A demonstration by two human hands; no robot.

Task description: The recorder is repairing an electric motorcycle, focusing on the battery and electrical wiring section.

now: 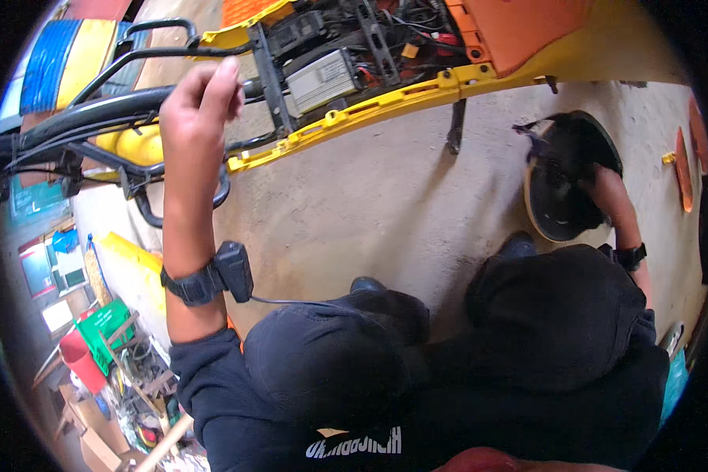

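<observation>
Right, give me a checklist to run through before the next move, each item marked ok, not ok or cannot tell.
1. Left hand free of the black tube: cannot tell; they overlap in this view.
2. Right hand out of the black container: not ok; it reaches inside.
3. Right hand's grip visible: cannot tell; too dark.
4. Silver box within the yellow-edged frame: ok.
5. Cable at the left wrist strap clear of that frame: ok; they lie apart.

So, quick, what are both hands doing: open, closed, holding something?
Left hand: fingers curled; whether it holds anything can't be told.
Right hand: inside the black bowl-shaped container; grip can't be told.
</observation>
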